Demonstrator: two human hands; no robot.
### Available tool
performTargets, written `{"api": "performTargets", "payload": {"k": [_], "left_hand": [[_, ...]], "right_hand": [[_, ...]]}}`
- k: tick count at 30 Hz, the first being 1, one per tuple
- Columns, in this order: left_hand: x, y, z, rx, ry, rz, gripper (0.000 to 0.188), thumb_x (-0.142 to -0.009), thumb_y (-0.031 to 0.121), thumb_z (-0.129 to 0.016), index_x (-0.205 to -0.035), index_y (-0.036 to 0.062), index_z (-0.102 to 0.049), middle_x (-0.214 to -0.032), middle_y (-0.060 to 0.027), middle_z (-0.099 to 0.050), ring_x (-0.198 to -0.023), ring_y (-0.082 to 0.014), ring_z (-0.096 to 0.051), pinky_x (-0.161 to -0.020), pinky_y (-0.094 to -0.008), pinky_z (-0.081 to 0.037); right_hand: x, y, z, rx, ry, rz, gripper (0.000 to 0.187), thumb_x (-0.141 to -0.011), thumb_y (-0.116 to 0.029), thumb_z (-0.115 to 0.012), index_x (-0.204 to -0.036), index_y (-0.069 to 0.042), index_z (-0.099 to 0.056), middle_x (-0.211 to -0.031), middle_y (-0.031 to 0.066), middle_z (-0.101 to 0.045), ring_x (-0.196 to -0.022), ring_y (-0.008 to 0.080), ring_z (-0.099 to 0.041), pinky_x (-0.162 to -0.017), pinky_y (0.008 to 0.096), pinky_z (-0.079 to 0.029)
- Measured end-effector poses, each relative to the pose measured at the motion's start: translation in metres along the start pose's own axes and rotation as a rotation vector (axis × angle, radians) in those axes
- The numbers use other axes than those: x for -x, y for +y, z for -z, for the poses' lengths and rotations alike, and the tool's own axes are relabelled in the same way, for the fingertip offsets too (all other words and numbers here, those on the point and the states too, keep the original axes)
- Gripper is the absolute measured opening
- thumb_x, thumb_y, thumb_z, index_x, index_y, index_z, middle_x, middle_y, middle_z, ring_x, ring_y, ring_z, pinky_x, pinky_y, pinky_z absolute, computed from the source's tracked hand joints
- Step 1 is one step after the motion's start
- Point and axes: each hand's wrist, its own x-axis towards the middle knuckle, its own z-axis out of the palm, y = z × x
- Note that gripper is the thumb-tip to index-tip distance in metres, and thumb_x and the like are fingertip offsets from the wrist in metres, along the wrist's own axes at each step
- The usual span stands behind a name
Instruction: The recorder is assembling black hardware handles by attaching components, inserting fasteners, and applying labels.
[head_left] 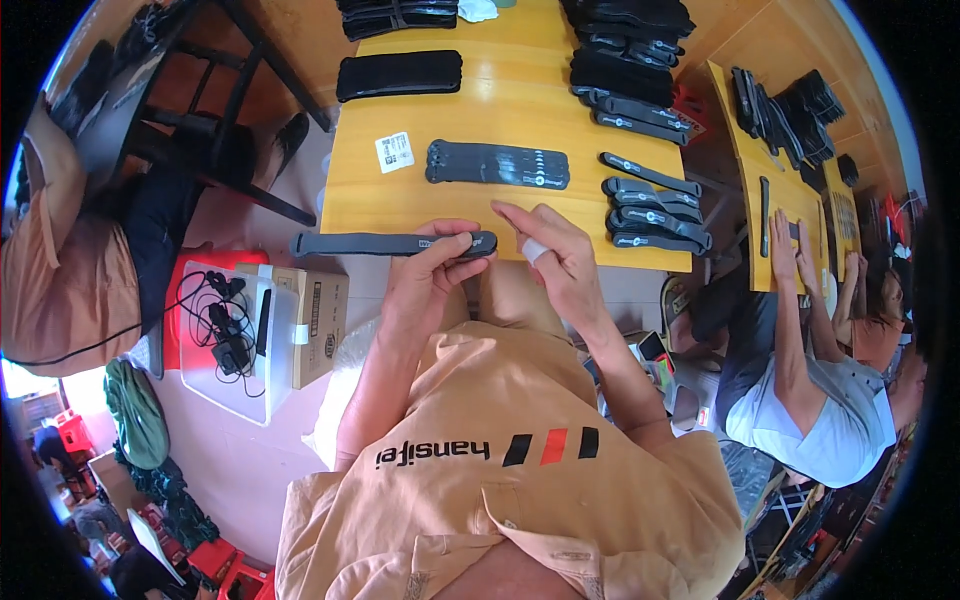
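My left hand (435, 270) grips a dark grey strap (350, 244) near its rounded right end, thumb on top. The strap stretches out to the left past the table's front edge, its pale printing partly under my thumb. My right hand (560, 255) is just right of that end, apart from it. Its index finger points left, the other fingers are partly curled, and a white wrap circles one digit. Nothing shows in this hand. Beyond both hands, a neat row of overlapping grey straps (480, 164) lies on the yellow table (390, 205).
A white label card (395, 152) and a black strap stack (400, 75) lie farther left. Strap bundles (655, 215) line the table's right side. On the floor at left stand a clear bin (255, 375) with cables and a cardboard box (320, 330). Co-workers sit on both sides.
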Motion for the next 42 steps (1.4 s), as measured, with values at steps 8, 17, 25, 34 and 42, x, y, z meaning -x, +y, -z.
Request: {"api": "performTargets", "payload": {"k": [8, 17, 25, 34, 42], "left_hand": [[-0.003, 0.003, 0.002, 0.016, -0.047, 0.012, 0.019, -0.081, 0.002, -0.055, -0.098, -0.0061, -0.054, -0.089, -0.0169, -0.062, -0.077, -0.0232, -0.065, -0.066, -0.0251, -0.057], [-0.002, 0.001, -0.001, -0.015, -0.042, -0.028, 0.017, -0.081, 0.002, -0.055, -0.096, -0.0058, -0.055, -0.089, -0.0156, -0.061, -0.076, -0.0223, -0.064, -0.066, -0.0252, -0.057], [0.003, -0.001, -0.010, -0.191, 0.014, -0.153, 0.016, -0.080, 0.001, -0.058, -0.094, -0.0055, -0.056, -0.089, -0.0147, -0.061, -0.077, -0.0195, -0.063, -0.067, -0.0259, -0.056], [0.005, -0.001, -0.015, -0.205, 0.014, -0.170, 0.015, -0.079, 0.000, -0.058, -0.092, -0.0058, -0.057, -0.089, -0.0144, -0.061, -0.077, -0.0189, -0.062, -0.067, -0.0259, -0.055], [0.009, -0.006, -0.023, -0.359, 0.071, -0.302, 0.012, -0.081, 0.002, -0.057, -0.090, -0.0060, -0.058, -0.088, -0.0126, -0.061, -0.076, -0.0154, -0.062, -0.067, -0.0238, -0.054]], "right_hand": [[0.015, -0.017, 0.007, 0.245, -0.083, 0.100, 0.054, -0.064, 0.012, -0.045, -0.113, -0.007, -0.059, -0.070, 0.0111, -0.049, -0.061, 0.0254, -0.051, -0.055, 0.0314, -0.042], [0.017, -0.014, 0.008, 0.343, -0.126, 0.096, 0.057, -0.065, 0.011, -0.046, -0.116, -0.010, -0.057, -0.068, 0.0100, -0.047, -0.060, 0.0251, -0.050, -0.053, 0.0322, -0.042], [0.019, -0.015, 0.010, 0.374, -0.138, 0.083, 0.057, -0.065, 0.010, -0.047, -0.117, -0.011, -0.057, -0.069, 0.0101, -0.047, -0.061, 0.0267, -0.051, -0.054, 0.0347, -0.042], [0.021, -0.016, 0.011, 0.406, -0.139, 0.068, 0.055, -0.066, 0.008, -0.048, -0.117, -0.012, -0.056, -0.069, 0.0103, -0.047, -0.062, 0.0275, -0.052, -0.054, 0.0358, -0.043], [0.024, -0.024, 0.005, 0.573, -0.138, 0.075, 0.050, -0.073, 0.003, -0.052, -0.120, -0.013, -0.053, -0.074, 0.0104, -0.048, -0.063, 0.0298, -0.054, -0.053, 0.0385, -0.044]]}}
